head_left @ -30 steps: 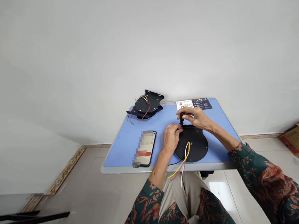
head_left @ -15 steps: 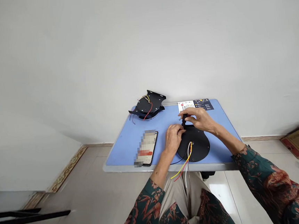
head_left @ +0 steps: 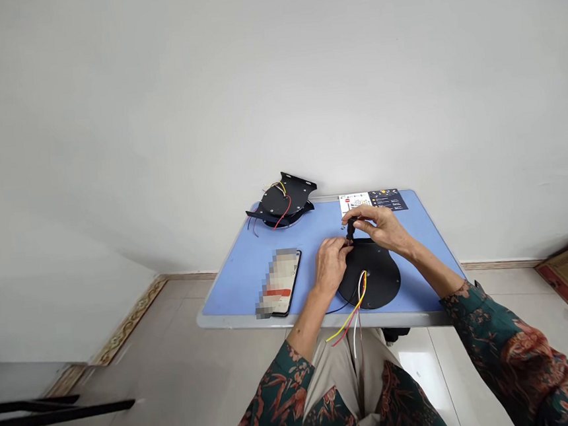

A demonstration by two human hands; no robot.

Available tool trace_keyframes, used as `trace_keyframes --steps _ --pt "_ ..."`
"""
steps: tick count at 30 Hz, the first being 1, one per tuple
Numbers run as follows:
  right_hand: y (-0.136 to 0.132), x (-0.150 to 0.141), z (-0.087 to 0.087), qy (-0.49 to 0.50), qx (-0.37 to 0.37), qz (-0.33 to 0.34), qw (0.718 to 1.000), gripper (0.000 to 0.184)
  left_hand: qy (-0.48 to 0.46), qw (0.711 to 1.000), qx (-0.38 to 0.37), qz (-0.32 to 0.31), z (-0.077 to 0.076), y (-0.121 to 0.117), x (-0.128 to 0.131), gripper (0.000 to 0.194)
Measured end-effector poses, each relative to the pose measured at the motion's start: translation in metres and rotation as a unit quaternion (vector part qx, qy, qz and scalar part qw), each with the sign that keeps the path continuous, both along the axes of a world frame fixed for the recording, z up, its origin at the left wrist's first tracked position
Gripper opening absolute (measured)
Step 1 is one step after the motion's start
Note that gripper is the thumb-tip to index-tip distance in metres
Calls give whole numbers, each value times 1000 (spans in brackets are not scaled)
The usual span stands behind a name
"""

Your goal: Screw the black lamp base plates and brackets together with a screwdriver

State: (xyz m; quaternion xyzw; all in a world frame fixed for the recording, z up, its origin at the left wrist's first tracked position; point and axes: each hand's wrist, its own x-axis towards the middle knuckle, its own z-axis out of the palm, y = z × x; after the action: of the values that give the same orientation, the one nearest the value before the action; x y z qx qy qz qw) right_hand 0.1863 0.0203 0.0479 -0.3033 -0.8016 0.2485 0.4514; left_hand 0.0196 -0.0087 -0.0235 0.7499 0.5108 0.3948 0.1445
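Pinching a black fitting with left hand and right hand fingers, axis pointing off the disc.

On the table: a phone just left of the left hand, a round plate below the right hand, a printed card beyond it, a second plate farther left, beyond the phone.

Single head-worn view, facing forward and down, close over a blue table, white wall beyond
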Motion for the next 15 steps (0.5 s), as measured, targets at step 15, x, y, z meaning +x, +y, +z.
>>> trace_keyframes --steps 15 --pt "-5 -7 -11 86 -42 21 995 29 11 999 -13 33 -1 3 2 22"
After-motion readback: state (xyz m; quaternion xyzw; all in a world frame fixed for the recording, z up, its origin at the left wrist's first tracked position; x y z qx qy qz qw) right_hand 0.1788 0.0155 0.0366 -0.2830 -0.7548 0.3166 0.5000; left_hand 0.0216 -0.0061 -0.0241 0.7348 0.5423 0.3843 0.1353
